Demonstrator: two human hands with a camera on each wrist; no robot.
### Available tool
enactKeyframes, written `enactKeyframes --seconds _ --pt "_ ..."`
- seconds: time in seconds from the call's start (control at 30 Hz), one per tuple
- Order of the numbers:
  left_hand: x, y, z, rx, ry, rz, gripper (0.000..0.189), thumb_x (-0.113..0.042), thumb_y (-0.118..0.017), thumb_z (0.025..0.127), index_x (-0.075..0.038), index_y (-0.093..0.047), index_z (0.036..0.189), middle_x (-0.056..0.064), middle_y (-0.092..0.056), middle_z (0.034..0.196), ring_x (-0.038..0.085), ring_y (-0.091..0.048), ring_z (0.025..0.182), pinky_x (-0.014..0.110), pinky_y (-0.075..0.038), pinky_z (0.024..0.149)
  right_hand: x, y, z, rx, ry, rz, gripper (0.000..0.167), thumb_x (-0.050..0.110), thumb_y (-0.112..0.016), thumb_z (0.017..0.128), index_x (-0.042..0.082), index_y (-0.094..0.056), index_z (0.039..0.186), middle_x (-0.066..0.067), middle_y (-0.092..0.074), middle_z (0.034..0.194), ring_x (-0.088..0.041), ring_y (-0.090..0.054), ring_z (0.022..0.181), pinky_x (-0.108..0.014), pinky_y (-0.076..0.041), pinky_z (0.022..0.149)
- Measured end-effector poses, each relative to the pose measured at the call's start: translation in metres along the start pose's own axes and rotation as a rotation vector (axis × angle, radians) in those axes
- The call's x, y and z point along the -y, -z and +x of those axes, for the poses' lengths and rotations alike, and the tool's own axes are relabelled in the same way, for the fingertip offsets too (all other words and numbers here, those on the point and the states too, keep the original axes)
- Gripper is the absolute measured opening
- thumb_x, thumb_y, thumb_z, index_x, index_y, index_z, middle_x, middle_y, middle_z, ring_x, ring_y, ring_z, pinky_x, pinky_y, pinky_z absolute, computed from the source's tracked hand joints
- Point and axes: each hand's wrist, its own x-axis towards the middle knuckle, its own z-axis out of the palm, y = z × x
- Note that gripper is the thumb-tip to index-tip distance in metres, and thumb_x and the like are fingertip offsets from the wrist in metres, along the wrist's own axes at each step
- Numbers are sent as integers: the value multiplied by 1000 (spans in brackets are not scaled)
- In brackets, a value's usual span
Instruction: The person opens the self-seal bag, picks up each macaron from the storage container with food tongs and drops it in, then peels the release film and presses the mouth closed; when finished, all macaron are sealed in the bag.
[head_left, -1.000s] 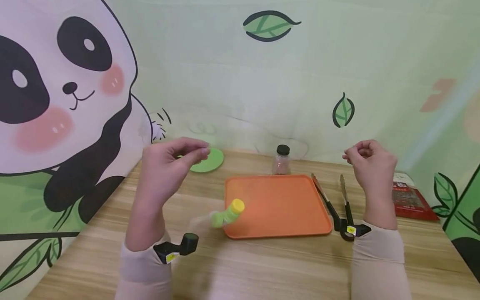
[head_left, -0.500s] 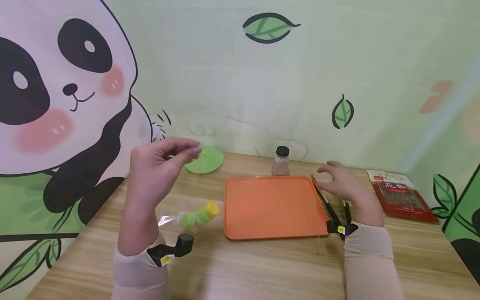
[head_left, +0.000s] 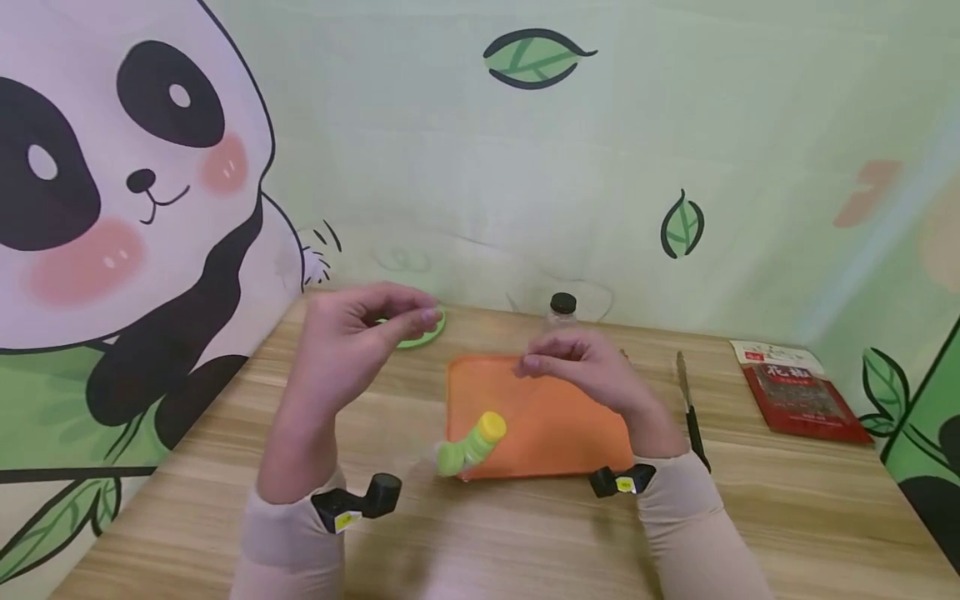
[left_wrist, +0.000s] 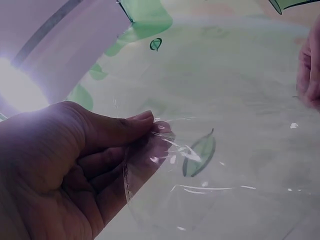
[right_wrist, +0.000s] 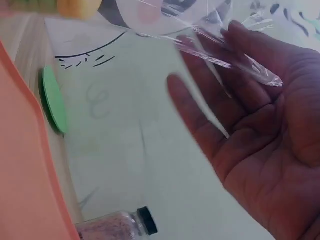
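In the head view my left hand (head_left: 348,354) is raised at left, thumb and fingertips together. The left wrist view shows it pinching the edge of a clear plastic bag (left_wrist: 192,155). Green and yellow rounded pieces (head_left: 472,442) sit in a row at the bag's lower end, over the tray's front-left corner. My right hand (head_left: 581,367) is above the orange tray (head_left: 555,425). In the right wrist view its fingers (right_wrist: 192,107) are spread loosely, and shiny film crosses in front of them, between thumb and fingers.
A black-capped jar (head_left: 562,307) stands behind the tray. At back left lies a green disc (head_left: 429,333), partly behind the left hand. Black-handled tongs (head_left: 693,425) lie right of the tray, partly covered by the right arm. A red printed packet (head_left: 806,396) lies farther right.
My right hand opens and swings left from near the packet to above the tray. My left hand shifts slightly left, then right; the bag's green and yellow pieces swing along with it.
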Motion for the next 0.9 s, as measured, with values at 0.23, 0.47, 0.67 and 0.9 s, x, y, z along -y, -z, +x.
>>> enactKeyframes --seconds 0.23,0.47,0.67,0.9 --pt "9 5 2 66 29 -127 7 -5 -79 87 -4 -78 94 8 -76 87 17 -73 76 31 -60 71 16 13 -10 -170 216 4 12 -7 -62 95 -15 -67 104 -15 -75 91 -26 -74 80 -41 -60 72" --pt "25 2 8 187 -1 -222 11 -3 -78 86 -2 -76 97 8 -76 89 23 -72 77 32 -59 70 54 22 -17 -297 459 -108 14 -21 -60 89 -18 -68 100 -23 -73 85 -24 -74 75 -36 -60 62" --pt "36 -10 11 316 -65 -360 19 6 -73 87 4 -74 107 13 -75 101 27 -73 92 39 -60 78 64 24 -23 -298 483 -105 18 -25 -57 88 -19 -68 101 -22 -74 87 -24 -75 77 -37 -60 62" --pt "40 -21 12 448 -109 -452 32 7 -71 88 9 -67 120 18 -74 108 29 -73 98 41 -59 80 67 26 -27 -324 475 -113 17 -26 -56 87 -21 -66 100 -24 -73 87 -26 -75 76 -38 -59 61"
